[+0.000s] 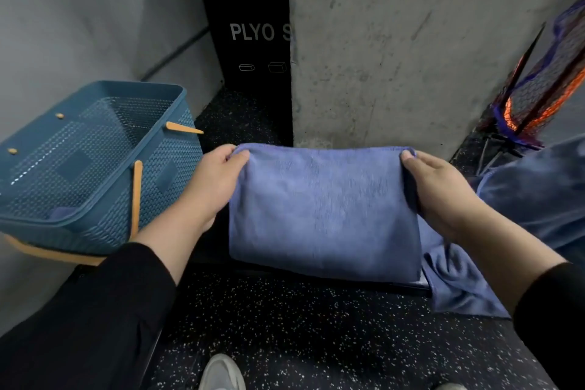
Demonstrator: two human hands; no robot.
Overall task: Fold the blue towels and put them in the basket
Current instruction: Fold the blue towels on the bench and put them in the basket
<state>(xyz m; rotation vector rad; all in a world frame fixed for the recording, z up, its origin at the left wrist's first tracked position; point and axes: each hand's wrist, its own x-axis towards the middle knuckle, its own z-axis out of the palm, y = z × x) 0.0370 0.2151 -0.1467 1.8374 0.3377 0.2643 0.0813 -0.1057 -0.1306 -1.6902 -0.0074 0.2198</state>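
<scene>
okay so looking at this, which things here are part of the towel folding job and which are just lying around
Part of the job:
held blue towel, pinched at its top corners by left hand and right hand
more blue towels at right
blue basket

Lying about:
black plyo box
netted gear

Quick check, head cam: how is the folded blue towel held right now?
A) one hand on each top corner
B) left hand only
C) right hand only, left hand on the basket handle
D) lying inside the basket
A: the left hand and right hand each pinch a top corner of the folded blue towel, which hangs between them, beside the basket, not in it.
</scene>
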